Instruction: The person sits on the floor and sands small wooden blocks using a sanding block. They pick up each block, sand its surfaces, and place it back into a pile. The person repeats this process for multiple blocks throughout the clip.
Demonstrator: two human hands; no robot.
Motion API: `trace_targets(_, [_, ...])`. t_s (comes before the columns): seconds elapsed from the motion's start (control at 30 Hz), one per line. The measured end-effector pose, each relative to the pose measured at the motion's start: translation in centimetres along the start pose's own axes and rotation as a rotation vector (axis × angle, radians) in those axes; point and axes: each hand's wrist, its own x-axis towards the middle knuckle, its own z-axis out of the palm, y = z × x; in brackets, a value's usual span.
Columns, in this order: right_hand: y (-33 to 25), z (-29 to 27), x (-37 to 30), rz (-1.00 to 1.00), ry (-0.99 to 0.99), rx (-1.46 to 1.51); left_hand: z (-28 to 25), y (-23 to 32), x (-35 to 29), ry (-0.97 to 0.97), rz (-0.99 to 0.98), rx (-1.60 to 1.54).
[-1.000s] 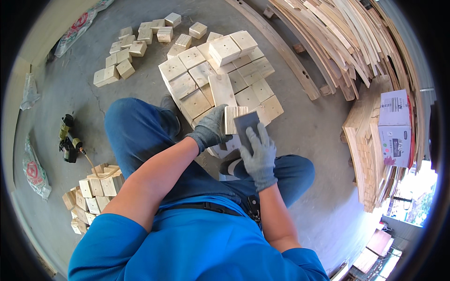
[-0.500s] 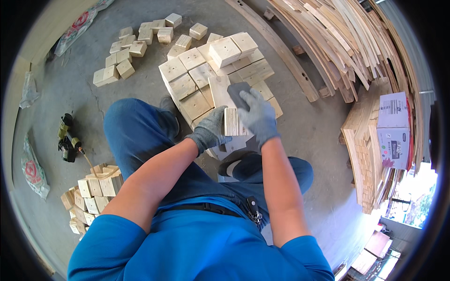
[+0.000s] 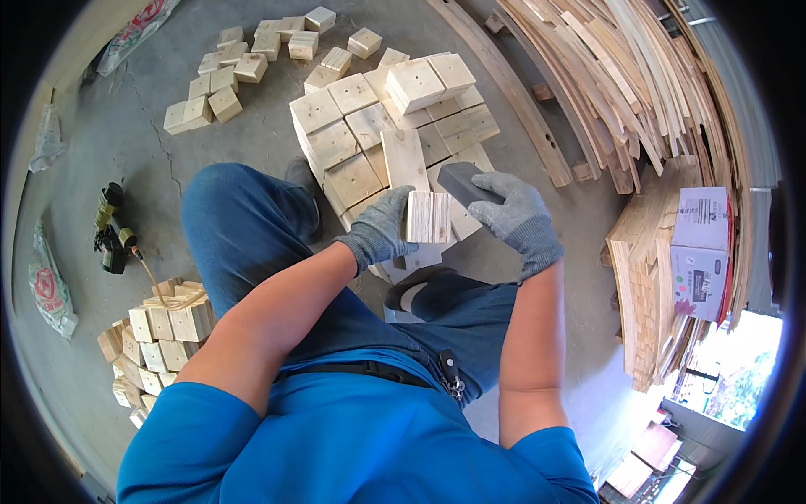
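While I sit low over the concrete floor [image 3: 134, 143] in a blue shirt and jeans, my left hand [image 3: 382, 231], in a grey glove, has its fingers [image 3: 395, 245] wrapped around a small wooden block [image 3: 429, 217], holding it upright just above my knees. My right hand [image 3: 519, 220], also gloved, grips a dark grey sanding block [image 3: 464, 182] pressed against the block's top far corner. The grip on the wood looks narrow to me, so a hard push from the sanding block could twist the piece out of my fingers and drop it onto my shoe [image 3: 417, 294] below. A slip could also drag the abrasive across my left glove. Just beyond my hands lies a packed stack of square wooden blocks [image 3: 378, 126], two loose ones on top; a dropped piece or a swung elbow could knock those off. Further out, scattered blocks [image 3: 243, 71] lie on the floor. To my left sits a small pile of blocks [image 3: 155, 336] near a black tool with a hose [image 3: 111, 231], a tripping risk if I stand up. To my right, long planks [image 3: 621, 84] lean in a heap beside a cardboard box [image 3: 699, 252].
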Motion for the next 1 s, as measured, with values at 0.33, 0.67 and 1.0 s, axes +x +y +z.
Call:
trace_targets(0.33, [-1.7,2.3,10.4,-0.417,-0.570,-0.914,-0.1,0.3,0.2,-0.020,-0.043,-0.033])
trace_targets(0.67, [4.7,1.6,4.8,0.106,-0.102,-0.022,-0.8,0.8,-0.3,-0.026,-0.070,0.019])
trace_targets(1.0, [10.1,7.4,-7.9,0.417,0.138,0.815,-3.6,3.9,-0.2,-0.151,-0.144,0.086])
